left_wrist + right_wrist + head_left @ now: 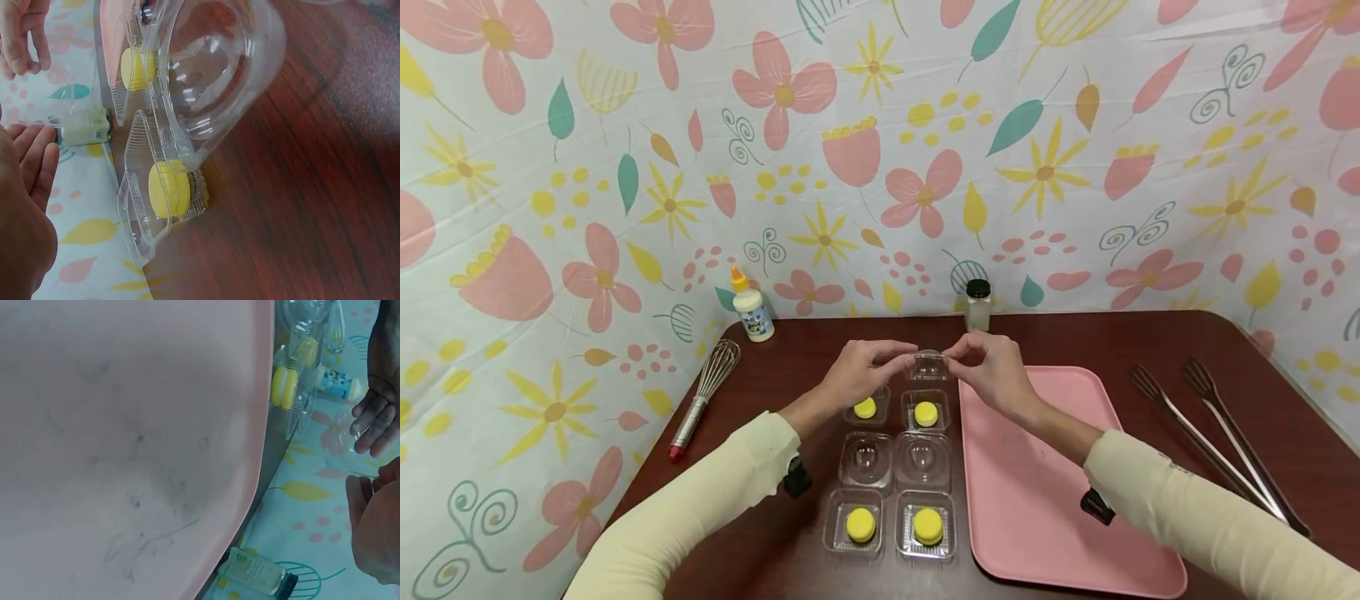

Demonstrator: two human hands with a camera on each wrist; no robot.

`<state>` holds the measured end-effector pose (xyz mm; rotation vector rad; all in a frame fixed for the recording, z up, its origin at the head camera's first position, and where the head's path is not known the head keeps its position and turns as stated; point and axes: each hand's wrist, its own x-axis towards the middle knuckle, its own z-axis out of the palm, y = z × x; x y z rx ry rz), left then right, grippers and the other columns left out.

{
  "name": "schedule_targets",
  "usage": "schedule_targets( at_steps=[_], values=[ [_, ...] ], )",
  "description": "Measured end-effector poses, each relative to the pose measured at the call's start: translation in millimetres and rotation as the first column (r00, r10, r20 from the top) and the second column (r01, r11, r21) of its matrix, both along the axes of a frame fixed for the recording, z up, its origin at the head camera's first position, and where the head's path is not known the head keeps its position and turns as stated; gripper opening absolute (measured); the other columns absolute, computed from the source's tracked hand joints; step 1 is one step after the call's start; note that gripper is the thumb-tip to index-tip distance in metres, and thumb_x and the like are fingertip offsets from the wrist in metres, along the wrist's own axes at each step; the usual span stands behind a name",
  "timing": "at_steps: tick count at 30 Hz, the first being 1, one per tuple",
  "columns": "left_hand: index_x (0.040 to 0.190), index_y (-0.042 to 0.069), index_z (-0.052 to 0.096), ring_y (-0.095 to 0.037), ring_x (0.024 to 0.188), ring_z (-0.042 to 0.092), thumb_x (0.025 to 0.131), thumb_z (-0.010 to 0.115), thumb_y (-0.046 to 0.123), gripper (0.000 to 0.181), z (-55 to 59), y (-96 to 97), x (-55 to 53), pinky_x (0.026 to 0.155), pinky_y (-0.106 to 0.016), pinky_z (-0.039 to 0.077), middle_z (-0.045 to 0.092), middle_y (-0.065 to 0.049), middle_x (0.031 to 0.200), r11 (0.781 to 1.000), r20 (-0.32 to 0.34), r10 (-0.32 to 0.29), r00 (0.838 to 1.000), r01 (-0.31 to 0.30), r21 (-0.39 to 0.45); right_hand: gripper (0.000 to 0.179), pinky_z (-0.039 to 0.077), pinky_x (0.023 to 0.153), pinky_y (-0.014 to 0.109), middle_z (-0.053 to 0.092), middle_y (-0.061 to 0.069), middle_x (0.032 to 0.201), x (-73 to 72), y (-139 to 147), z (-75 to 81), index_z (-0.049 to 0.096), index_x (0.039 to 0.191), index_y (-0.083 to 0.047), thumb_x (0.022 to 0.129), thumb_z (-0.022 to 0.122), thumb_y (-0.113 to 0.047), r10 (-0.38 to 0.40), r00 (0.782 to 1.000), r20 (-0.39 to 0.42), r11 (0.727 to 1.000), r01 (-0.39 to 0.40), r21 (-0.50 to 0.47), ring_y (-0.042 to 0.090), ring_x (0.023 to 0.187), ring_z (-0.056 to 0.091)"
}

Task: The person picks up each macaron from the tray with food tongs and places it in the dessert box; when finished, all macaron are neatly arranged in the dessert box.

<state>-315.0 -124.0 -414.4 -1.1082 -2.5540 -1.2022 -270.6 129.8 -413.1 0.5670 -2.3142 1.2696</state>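
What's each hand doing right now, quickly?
Left hand: holding the clear lid by its left edge, between thumb and fingers.
Right hand: pinching the same lid's right edge.

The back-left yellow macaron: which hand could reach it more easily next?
Probably the left hand: it's closer to that yellow macaron, while the right hand is farther across, by the pink tray. Both hold the clear lid, though.

left hand cut off in left wrist view — jar lettering seemingly blurred
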Motion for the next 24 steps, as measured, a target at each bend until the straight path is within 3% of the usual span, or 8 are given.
schedule_targets(
  at_steps=[3,7,14,19,24],
  values=[
    [0.133,0.017,0.076,-0.013,0.102,0.074,0.107,0.067,0.036,0.033,-1.2,-2.4,0.8,0.079,-0.029,0.059,0.077,0.005,0.122,1.000,0.091,-0.008,0.996,0.007,0.009,0.018,0.059,0.071,0.025,0.074,0.001,0.087,3.7,-0.3,-1.6,0.081,0.086,-0.007,0.084,0.083,0.010,0.029,0.998,-0.059,0.999,-0.030,-0.021,0.017,0.082,0.071],
    [0.137,0.019,0.074,-0.008,0.115,0.069,0.108,0.065,0.039,0.036,0.5,-5.9,1.0,0.088,-0.032,0.060,0.074,0.007,0.129,0.999,0.208,-0.045,0.977,0.045,0.003,0.019,0.064,0.075,0.030,0.070,0.001,0.088,7.7,-1.1,-4.3,0.079,0.086,-0.002,0.083,0.082,0.016,0.079,0.989,-0.127,0.994,-0.088,-0.061,0.019,0.085,0.073],
    [0.145,0.012,0.066,-0.012,0.123,0.067,0.107,0.067,0.031,0.043,7.4,-8.5,-0.4,0.099,-0.035,0.057,0.070,-0.001,0.138,0.988,0.392,-0.141,0.909,0.153,0.001,0.031,0.062,0.084,0.026,0.069,-0.001,0.092,11.6,-1.0,-9.1,0.077,0.087,-0.007,0.081,0.075,0.024,0.165,0.965,-0.202,0.979,-0.185,-0.087,0.017,0.090,0.072],
    [0.149,0.006,0.060,-0.016,0.125,0.065,0.105,0.069,0.026,0.049,9.4,-8.5,2.1,0.103,-0.036,0.055,0.067,-0.008,0.143,0.979,0.456,-0.166,0.874,0.201,-0.028,0.030,0.060,0.083,0.021,0.071,-0.001,0.097,12.4,1.2,-11.1,0.079,0.092,-0.006,0.082,0.074,0.022,0.203,0.957,-0.208,0.976,-0.215,-0.037,0.020,0.089,0.070],
    [0.149,0.007,0.059,-0.017,0.127,0.063,0.101,0.075,0.022,0.053,7.9,-9.9,3.8,0.108,-0.040,0.052,0.068,-0.005,0.140,0.976,0.453,-0.168,0.875,0.211,-0.047,0.033,0.057,0.087,0.025,0.075,0.004,0.113,10.3,5.4,-11.3,0.079,0.114,-0.006,0.084,0.086,0.007,0.243,0.963,-0.114,0.970,-0.239,0.054,0.024,0.099,0.072]
  ],
)
